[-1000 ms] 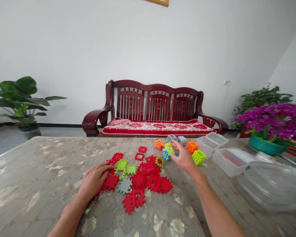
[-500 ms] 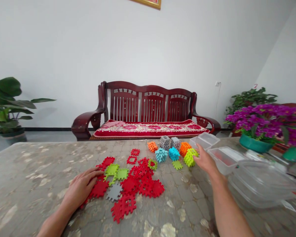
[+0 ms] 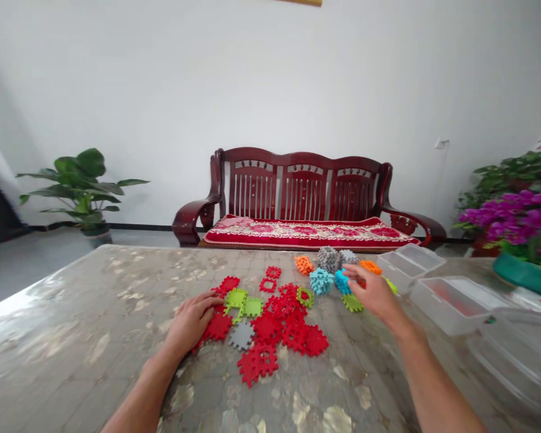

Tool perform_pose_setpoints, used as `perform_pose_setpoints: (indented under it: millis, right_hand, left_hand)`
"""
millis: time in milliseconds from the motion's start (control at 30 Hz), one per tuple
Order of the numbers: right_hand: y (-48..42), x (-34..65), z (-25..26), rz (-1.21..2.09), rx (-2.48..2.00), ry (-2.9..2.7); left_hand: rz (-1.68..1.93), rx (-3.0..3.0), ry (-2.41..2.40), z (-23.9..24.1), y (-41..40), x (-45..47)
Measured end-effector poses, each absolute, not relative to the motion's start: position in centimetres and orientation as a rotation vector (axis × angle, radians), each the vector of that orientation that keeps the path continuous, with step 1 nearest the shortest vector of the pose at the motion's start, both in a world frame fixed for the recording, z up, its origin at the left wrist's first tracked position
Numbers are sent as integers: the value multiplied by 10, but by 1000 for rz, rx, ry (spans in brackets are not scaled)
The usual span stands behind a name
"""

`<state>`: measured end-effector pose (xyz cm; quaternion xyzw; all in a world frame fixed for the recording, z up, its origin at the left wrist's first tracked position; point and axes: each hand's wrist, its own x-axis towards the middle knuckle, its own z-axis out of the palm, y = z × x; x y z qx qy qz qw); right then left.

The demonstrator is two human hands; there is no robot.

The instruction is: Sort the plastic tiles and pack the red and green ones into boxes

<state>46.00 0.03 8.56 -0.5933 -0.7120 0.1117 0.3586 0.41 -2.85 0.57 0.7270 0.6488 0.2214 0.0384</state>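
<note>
Flat toothed plastic tiles, mostly red (image 3: pixel 270 328) with some lime green (image 3: pixel 237 299) and one grey (image 3: pixel 241 337), lie spread on the marbled table (image 3: pixel 94 325). My left hand (image 3: pixel 192 319) rests flat on the red tiles at the left of the pile, fingers stretched out. Behind the pile stand built cubes: teal (image 3: pixel 321 281), blue (image 3: pixel 341 282), grey (image 3: pixel 328 258) and orange (image 3: pixel 303 264). My right hand (image 3: pixel 372 291) hovers over the blue cube and a loose green tile (image 3: pixel 352 304), fingers loosely curled; I cannot see anything held in it.
Clear plastic boxes (image 3: pixel 408 264) (image 3: pixel 455 300) and a clear lid (image 3: pixel 518 355) lie at the right of the table. A pot of purple flowers (image 3: pixel 520 231) stands at the far right. A dark wooden bench (image 3: pixel 304 207) and a leafy plant (image 3: pixel 83 189) stand behind.
My right hand went from the cubes to the green cube by the boxes, then came back left over the blue cube. The view swung right, then left. My left hand stayed put.
</note>
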Motion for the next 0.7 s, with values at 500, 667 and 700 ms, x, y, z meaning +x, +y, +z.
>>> perform_pose_setpoints:
  millis: [500,667,700]
  right_hand:
    - [17,215,57,296,-1361,-2580]
    - [21,195,57,288,-1411,-2586]
    - [21,194,57,286,-1421,-2574]
  left_hand:
    - [767,2173,1942,10,-34,10]
    - [778,2137,1963,11,-34,11]
    - [779,2132,1965,11,-34,11]
